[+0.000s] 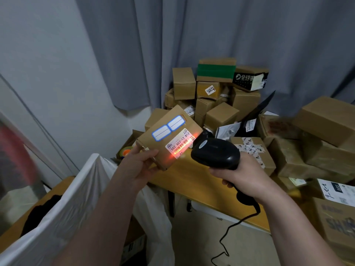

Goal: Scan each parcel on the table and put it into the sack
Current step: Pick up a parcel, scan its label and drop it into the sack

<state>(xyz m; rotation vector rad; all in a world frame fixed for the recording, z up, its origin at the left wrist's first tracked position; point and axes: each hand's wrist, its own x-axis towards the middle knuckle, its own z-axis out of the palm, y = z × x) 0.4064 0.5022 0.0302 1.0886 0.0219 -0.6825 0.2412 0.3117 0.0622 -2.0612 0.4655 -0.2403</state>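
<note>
My left hand grips a small brown cardboard parcel by its lower left corner, tilted, above the table's near edge. Its face carries two blue-framed blank stickers and a white barcode label. My right hand holds a black corded barcode scanner right beside the parcel. The scanner's red light line falls across the barcode label. The white sack hangs open below my left arm, at the lower left.
A wooden table carries a heap of cardboard parcels at the back and larger boxes on the right. Grey curtains hang behind. A tape roll lies at the table's left end. The scanner cable dangles toward the floor.
</note>
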